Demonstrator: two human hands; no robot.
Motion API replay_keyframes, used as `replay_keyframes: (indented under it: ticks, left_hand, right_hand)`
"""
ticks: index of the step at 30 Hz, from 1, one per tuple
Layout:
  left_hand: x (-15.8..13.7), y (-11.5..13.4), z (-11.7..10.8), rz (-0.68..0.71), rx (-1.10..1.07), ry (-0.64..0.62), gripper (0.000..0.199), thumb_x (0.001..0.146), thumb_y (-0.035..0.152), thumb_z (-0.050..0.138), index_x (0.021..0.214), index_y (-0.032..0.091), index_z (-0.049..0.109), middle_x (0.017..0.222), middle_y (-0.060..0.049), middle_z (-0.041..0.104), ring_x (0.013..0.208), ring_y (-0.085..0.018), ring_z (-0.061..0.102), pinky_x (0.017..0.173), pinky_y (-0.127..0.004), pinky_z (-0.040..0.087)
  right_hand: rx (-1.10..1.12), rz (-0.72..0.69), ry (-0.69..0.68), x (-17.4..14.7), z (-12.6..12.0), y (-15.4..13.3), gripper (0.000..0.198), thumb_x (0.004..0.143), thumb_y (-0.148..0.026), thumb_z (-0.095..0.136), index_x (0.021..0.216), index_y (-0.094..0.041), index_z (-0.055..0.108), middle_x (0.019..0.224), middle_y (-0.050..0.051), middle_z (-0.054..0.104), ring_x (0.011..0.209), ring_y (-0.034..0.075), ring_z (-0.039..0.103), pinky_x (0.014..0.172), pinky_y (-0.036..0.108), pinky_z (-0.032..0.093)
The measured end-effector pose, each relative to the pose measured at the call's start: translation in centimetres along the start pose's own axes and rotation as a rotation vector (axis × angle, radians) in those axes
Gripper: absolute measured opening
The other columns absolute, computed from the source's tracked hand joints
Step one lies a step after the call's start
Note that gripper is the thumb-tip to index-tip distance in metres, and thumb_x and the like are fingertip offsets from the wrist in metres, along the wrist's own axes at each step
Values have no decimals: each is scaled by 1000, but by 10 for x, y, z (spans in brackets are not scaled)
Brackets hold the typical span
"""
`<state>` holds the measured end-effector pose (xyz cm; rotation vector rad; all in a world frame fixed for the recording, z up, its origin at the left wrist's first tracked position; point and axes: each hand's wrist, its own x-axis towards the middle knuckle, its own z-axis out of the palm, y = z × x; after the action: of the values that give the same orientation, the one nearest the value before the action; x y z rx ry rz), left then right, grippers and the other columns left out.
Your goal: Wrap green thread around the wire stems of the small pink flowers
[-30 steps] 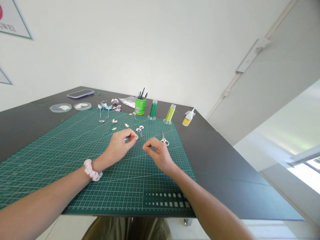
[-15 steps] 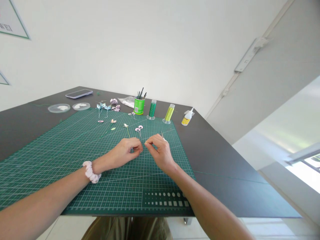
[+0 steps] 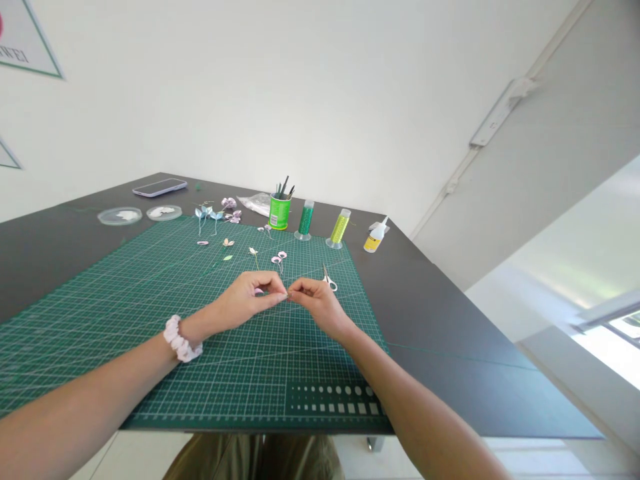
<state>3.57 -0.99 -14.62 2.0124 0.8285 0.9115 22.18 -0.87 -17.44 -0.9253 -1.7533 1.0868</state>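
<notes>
My left hand (image 3: 250, 297) is closed in a pinch over the mat, and a small pink petal (image 3: 259, 291) shows between its fingers. Opposite it, my right hand (image 3: 319, 305) is also pinched, its fingertips meeting those of the left. Whatever it grips is too small to make out. Just beyond the right hand lie white-handled scissors (image 3: 330, 283). A pair of pink petal loops on wire (image 3: 279, 259) and a white flower on a green stem (image 3: 253, 253) rest farther up the green cutting mat (image 3: 210, 380).
Behind stand a green can of tools (image 3: 279, 212), a dark green wire spool (image 3: 305, 221), a yellow-green spool (image 3: 339, 229) and a glue bottle (image 3: 376, 236). At the left are blue flowers (image 3: 209, 213), two shallow dishes (image 3: 120, 216) and a phone (image 3: 160, 187).
The fingertips of both hands have come together. My right hand has dropped slightly, uncovering the scissors, and the pink petal in my left hand now shows.
</notes>
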Motion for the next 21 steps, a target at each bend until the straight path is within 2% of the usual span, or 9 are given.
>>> replay_keyframes:
  ticks: [3,8,14,21]
  left_hand:
    - [2,0,-2,-43,-35,107,23,79,34,58,66,16,58,61,3,52,57,-11,44,57,-23,36]
    - [6,-6,-2,-74,-1,239,25,79,38,57,68,16,59,64,1,56,62,-13,49,61,-25,40]
    - [7,-15,-1,-80,100,247,23,78,36,56,67,17,60,62,2,57,60,-13,50,60,-25,39]
    - [5,-15,1,-47,213,201,19,79,29,52,65,16,58,62,1,57,62,-13,50,60,-24,38]
  right_hand:
    - [9,11,-14,-1,0,-1,14,80,-28,59,68,-20,61,65,-2,58,63,13,51,64,28,42]
    - [-18,-18,-21,-3,2,-5,15,80,-24,60,66,-20,59,65,-2,57,64,14,51,66,29,41]
    - [-104,-104,22,-5,6,-8,17,80,-18,60,64,-20,58,67,-1,58,69,15,51,70,30,40]
    - [-337,-357,69,-7,5,-7,21,87,-15,54,67,-21,55,68,1,60,69,16,53,69,30,43]
